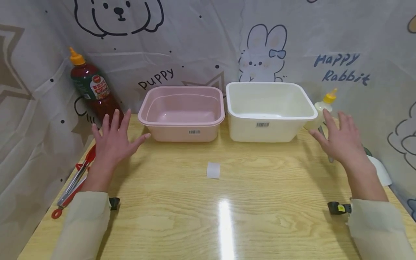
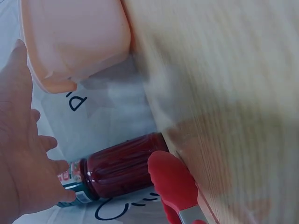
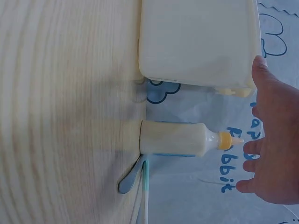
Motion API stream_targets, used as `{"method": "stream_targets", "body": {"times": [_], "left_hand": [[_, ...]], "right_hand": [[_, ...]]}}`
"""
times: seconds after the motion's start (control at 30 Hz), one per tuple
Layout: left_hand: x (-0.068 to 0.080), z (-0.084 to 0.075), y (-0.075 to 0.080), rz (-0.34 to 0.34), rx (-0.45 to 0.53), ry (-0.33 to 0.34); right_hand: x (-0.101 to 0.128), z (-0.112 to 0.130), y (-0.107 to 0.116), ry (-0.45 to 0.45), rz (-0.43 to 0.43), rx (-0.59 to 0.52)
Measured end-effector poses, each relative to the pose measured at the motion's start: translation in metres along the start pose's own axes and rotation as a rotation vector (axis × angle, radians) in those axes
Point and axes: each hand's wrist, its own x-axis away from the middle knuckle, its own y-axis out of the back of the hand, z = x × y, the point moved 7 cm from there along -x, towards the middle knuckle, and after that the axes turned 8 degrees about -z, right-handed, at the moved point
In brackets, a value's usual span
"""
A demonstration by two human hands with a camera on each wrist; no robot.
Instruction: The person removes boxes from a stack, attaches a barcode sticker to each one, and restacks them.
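My left hand (image 1: 114, 141) hovers over the table's left side with fingers spread and nothing in it. Behind it stands a big red sauce bottle (image 1: 92, 86) with an orange nozzle cap. Red-tipped tongs (image 2: 174, 179) lie beside that forearm at the left edge. On the other side, my right hand (image 1: 341, 139) is also spread and holds nothing. It is nearest to a squeeze bottle (image 3: 175, 138) of pale sauce with a yellow cap, which it partly covers in the head view. A grey handle (image 3: 131, 176) lies by this bottle's base.
At the back of the table stand a pink bin (image 1: 182, 133) and a white bin (image 1: 263, 131) side by side, each with a barcode label. A small white paper square (image 1: 213, 170) lies mid-table. A white rounded object (image 1: 379, 170) sits at the right edge. A printed cloth hangs behind.
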Motion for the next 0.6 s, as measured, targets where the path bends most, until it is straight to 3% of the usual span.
{"method": "stream_targets", "body": {"times": [0.33, 0.6], "left_hand": [[-0.017, 0.000, -0.010, 0.046, 0.023, 0.021], [-0.031, -0.006, -0.012, 0.079, 0.084, 0.024]], "right_hand": [[-0.017, 0.004, -0.002, 0.021, 0.021, -0.031], [-0.041, 0.021, -0.007, 0.109, 0.051, -0.230]]}}
